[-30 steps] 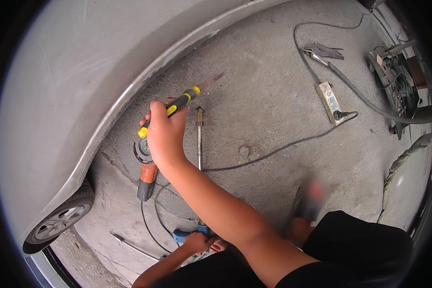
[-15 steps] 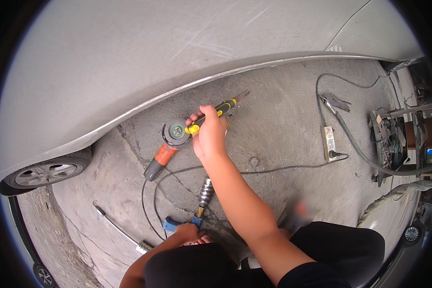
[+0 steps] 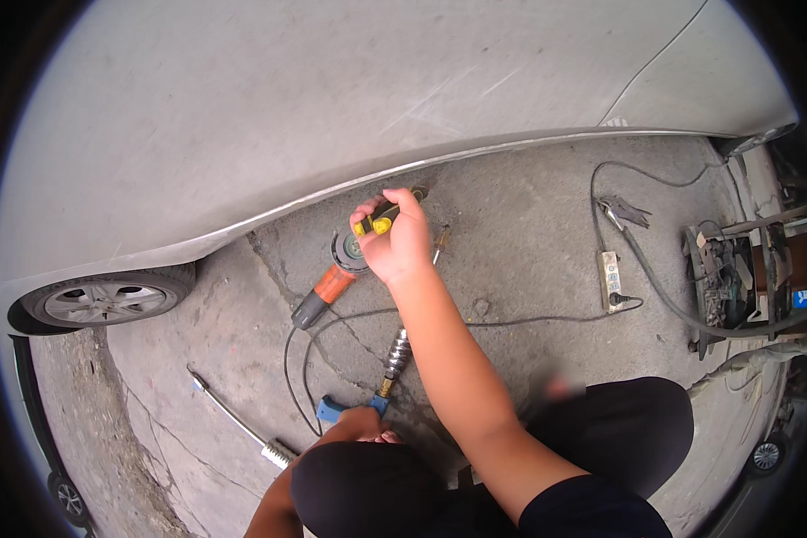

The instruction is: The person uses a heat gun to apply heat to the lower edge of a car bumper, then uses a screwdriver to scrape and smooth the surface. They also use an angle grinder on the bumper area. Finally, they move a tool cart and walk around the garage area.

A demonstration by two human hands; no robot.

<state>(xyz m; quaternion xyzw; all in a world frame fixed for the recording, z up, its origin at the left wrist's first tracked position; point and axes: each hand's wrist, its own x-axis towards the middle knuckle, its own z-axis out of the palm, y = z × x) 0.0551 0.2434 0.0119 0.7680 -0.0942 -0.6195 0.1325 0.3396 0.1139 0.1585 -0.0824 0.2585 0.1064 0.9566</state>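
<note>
My right hand [image 3: 394,238] is closed round a black-and-yellow handled hand tool [image 3: 387,218]. The tool's far end [image 3: 420,192] points up toward the car's lower edge, foreshortened. Beside that hand an orange-and-grey angle grinder [image 3: 334,285] lies on the concrete, its disc partly behind my fingers. My left hand [image 3: 363,421], low in the view, is wrapped round the blue handle [image 3: 330,410] of a slide-hammer-like tool. Its ribbed chrome weight [image 3: 397,352] and brass fitting extend forward. The rod passes behind my right forearm, and its tip [image 3: 444,238] shows beyond.
A light-coloured car side [image 3: 332,99] spans the far side, with a wheel [image 3: 108,305] at left. Another rod with a ribbed weight [image 3: 278,453] lies lower left. A power strip [image 3: 611,280], a clamp [image 3: 626,212] on thick cable, and a cluttered metal rack [image 3: 726,282] are at right.
My right hand has tipped the yellow-handled tool, so its end now points more toward the car and looks shorter. My left hand keeps its grip. The view has shifted slightly.
</note>
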